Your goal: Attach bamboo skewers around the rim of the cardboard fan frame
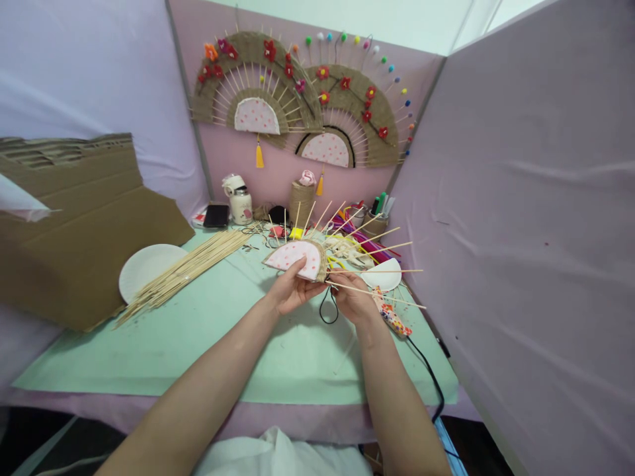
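Note:
My left hand (292,289) grips a small half-round fan (296,256), its thumb on the pink dotted face. Twine edges this half disc, and thin wooden sticks (370,248) spread from its curved side up and to the right. At the fan's lower right corner my right hand (351,295) is closed, fingertips pinched near a black cord (328,311) that hangs in a loop below. Whether those fingers hold the cord or the fan's edge is hidden. Just right of this hand lies a flower-patterned glue gun (391,314) with a black cable.
Long sticks (186,274) lie across a white plate (143,268) at left, beside a large cardboard sheet (74,244). A half plate (384,274), pipe cleaners, a twine spool (301,201), a bottle (241,205) and a phone (217,215) stand behind. Finished fans (347,119) hang on the back wall.

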`<state>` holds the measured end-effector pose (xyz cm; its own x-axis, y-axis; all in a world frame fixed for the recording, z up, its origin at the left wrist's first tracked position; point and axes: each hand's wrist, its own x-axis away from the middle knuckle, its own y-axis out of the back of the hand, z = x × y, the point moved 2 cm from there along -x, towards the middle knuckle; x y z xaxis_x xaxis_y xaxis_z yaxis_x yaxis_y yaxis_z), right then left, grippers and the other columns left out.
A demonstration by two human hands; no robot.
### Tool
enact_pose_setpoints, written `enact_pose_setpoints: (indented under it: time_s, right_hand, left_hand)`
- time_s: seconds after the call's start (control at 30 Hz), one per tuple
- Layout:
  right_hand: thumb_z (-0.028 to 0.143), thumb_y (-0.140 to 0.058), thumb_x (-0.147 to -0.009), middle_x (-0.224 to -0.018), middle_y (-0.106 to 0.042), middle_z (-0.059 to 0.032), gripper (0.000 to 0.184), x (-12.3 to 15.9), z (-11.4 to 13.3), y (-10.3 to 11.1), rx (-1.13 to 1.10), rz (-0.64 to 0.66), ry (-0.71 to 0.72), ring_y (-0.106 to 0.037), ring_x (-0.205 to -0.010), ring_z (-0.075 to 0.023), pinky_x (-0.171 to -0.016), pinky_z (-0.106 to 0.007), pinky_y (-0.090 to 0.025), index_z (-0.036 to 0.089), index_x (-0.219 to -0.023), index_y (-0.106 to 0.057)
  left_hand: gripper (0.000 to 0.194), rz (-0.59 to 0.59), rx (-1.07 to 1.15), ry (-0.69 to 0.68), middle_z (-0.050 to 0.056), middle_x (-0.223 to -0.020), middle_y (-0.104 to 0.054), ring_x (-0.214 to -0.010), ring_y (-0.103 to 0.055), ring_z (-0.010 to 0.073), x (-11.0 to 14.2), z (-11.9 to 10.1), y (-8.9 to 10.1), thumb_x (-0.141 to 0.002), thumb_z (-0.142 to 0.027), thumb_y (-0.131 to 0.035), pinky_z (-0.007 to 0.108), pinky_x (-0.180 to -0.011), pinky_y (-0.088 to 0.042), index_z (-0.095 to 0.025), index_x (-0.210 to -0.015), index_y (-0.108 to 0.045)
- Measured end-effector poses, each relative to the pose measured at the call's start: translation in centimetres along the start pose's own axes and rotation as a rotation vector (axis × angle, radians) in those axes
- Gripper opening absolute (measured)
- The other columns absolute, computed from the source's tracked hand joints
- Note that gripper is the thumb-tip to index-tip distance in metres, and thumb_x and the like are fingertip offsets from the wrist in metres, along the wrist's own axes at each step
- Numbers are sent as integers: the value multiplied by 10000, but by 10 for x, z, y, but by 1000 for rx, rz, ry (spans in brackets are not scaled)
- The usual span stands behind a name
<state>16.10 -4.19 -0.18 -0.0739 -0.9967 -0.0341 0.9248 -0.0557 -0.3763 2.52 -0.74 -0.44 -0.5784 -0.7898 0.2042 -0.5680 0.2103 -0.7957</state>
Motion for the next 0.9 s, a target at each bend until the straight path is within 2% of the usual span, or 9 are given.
enact_pose_setpoints:
  time_s: [0.33,0.57,0.9]
  right_hand:
    - [315,-692,-589,-741,-627,6,182,-1,-1,-1,10,63,1,-528,-669,-122,-618,-239,-382,196,-717,-639]
    - [236,-667,-610,-743,-635,10,97,3,3,-5,-58,-3,19,-526,-673,-118,-623,-233,-379,207,-702,-671]
    - [136,-619,-593,-684,-630,25,162,7,5,-8,-161,83,39,-525,-659,-112,-659,-238,-396,219,-715,-686]
  left_hand:
    - [284,-25,-3,4,152,-851,-714,-745,-691,200,1,0,0,-849,-290,-526,331,-750,-561,-79,-1018,-610]
    - [299,-17,0,6,148,-852,-714,-747,-692,195,-1,-1,2,-860,-293,-508,322,-752,-562,-71,-1043,-592]
    - [349,-17,-9,15,127,-832,-716,-740,-692,185,-2,-1,4,-876,-298,-489,317,-752,-558,-78,-1144,-535]
